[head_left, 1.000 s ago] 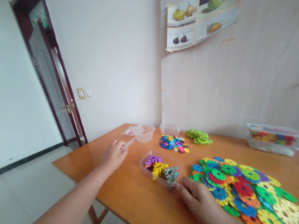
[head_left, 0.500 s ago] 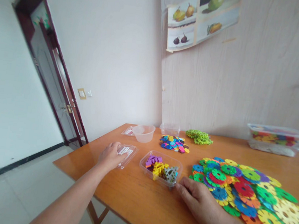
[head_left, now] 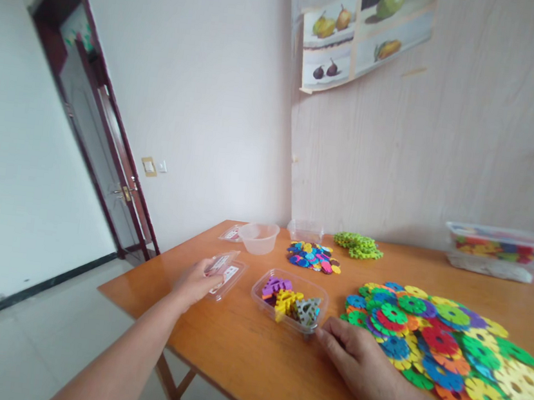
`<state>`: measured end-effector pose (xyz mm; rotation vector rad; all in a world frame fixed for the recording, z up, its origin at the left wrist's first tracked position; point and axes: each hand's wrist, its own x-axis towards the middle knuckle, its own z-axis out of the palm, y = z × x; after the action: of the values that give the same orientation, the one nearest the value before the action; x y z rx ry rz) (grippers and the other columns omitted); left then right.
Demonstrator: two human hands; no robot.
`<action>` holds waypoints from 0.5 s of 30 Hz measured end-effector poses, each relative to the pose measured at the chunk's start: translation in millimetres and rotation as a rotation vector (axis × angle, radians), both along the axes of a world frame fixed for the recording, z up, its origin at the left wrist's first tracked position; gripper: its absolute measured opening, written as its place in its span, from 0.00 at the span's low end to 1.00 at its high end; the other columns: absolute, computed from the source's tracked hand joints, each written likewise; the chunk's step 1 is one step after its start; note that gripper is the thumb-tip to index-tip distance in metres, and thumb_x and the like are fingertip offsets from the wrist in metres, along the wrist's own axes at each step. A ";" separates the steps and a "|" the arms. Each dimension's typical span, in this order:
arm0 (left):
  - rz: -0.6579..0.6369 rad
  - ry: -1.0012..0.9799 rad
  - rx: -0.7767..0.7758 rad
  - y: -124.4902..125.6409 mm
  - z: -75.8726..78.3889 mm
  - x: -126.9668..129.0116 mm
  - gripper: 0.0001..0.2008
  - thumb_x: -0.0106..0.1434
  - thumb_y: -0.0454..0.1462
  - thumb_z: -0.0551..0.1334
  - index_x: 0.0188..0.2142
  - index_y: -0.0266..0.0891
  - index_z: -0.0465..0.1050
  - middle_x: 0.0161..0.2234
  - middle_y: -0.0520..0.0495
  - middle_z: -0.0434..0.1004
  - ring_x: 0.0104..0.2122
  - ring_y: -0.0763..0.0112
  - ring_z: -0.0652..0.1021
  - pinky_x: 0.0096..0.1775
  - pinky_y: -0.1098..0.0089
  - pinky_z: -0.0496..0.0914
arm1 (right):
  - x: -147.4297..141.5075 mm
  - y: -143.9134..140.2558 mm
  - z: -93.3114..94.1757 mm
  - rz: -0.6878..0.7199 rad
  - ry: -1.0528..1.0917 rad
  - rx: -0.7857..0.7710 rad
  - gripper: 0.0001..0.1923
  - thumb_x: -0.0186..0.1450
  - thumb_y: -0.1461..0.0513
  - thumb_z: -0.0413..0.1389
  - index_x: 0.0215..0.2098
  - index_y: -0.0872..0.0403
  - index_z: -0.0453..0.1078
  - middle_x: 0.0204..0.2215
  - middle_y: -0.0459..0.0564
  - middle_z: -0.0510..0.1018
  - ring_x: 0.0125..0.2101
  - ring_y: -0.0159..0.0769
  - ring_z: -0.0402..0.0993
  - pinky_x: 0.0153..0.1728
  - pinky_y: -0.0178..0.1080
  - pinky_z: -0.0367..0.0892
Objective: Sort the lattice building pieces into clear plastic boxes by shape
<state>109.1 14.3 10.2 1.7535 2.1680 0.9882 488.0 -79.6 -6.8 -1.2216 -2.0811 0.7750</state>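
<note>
My left hand (head_left: pixel 195 284) pinches a clear plastic lid (head_left: pixel 223 261) with a printed label, its far side tilted up. Under it a second clear lid (head_left: pixel 234 279), also labelled, lies on the table. At the near right corner of a clear plastic container (head_left: pixel 262 306), my right hand (head_left: pixel 349 359) has its fingers curled and the thumb and fingertips at the rim. Notched plastic building pieces fill the container: purple pieces (head_left: pixel 276 286), yellow pieces (head_left: pixel 288 302) and grey pieces (head_left: pixel 306 311). My right fingertips are partly hidden.
A large heap of colourful notched discs (head_left: pixel 447 352) spreads on the right. Farther back are a translucent bowl (head_left: pixel 258 241), small coloured discs (head_left: pixel 312 257), green pieces (head_left: pixel 357 245), a clear tub (head_left: pixel 306 232) and a filled lidded box (head_left: pixel 499 245). The table edge (head_left: pixel 219 392) runs along the front.
My left hand has raised the far side of the upper lid, so the lower lid shows apart from it. My right hand stays at the container's corner.
</note>
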 end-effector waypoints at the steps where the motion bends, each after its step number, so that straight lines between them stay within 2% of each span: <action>1: -0.018 -0.031 0.007 -0.1 1.6 -2.0 0.24 0.57 0.51 0.63 0.48 0.40 0.74 0.42 0.46 0.80 0.40 0.63 0.79 0.38 0.70 0.70 | -0.1 0.1 0.3 0.000 -0.002 0.000 0.17 0.71 0.52 0.44 0.30 0.51 0.65 0.28 0.45 0.74 0.29 0.34 0.70 0.31 0.36 0.62; 4: 0.006 0.015 0.015 0.2 3.3 -13.7 0.21 0.59 0.53 0.60 0.40 0.41 0.76 0.34 0.48 0.81 0.34 0.62 0.79 0.32 0.70 0.67 | -0.1 -0.3 0.7 0.002 -0.001 0.003 0.17 0.71 0.52 0.44 0.30 0.51 0.65 0.28 0.45 0.74 0.30 0.35 0.70 0.31 0.36 0.62; 7: 0.090 0.143 -0.006 1.1 1.0 -29.8 0.18 0.58 0.52 0.61 0.37 0.42 0.77 0.32 0.48 0.80 0.34 0.61 0.79 0.32 0.69 0.67 | -0.1 -1.2 1.0 0.011 0.009 0.002 0.17 0.71 0.53 0.44 0.31 0.51 0.66 0.29 0.46 0.75 0.31 0.35 0.71 0.32 0.36 0.62; 11: 0.173 0.305 -0.037 2.7 -2.3 -48.5 0.15 0.59 0.50 0.60 0.38 0.45 0.77 0.36 0.46 0.80 0.39 0.59 0.79 0.38 0.67 0.68 | -0.2 -1.4 1.2 0.011 0.000 0.004 0.17 0.72 0.53 0.44 0.31 0.51 0.66 0.29 0.45 0.75 0.30 0.35 0.70 0.32 0.36 0.62; 15: 0.234 0.457 -0.008 0.8 -1.8 -54.6 0.18 0.61 0.48 0.58 0.45 0.43 0.76 0.48 0.41 0.78 0.48 0.55 0.76 0.47 0.62 0.67 | 0.0 -0.8 0.7 0.002 -0.013 0.006 0.17 0.72 0.52 0.44 0.30 0.51 0.65 0.28 0.45 0.74 0.30 0.35 0.70 0.31 0.36 0.61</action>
<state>54.5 15.2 8.3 1.9025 2.6976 0.6647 488.0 -80.4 -6.1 -1.2246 -2.0945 0.7627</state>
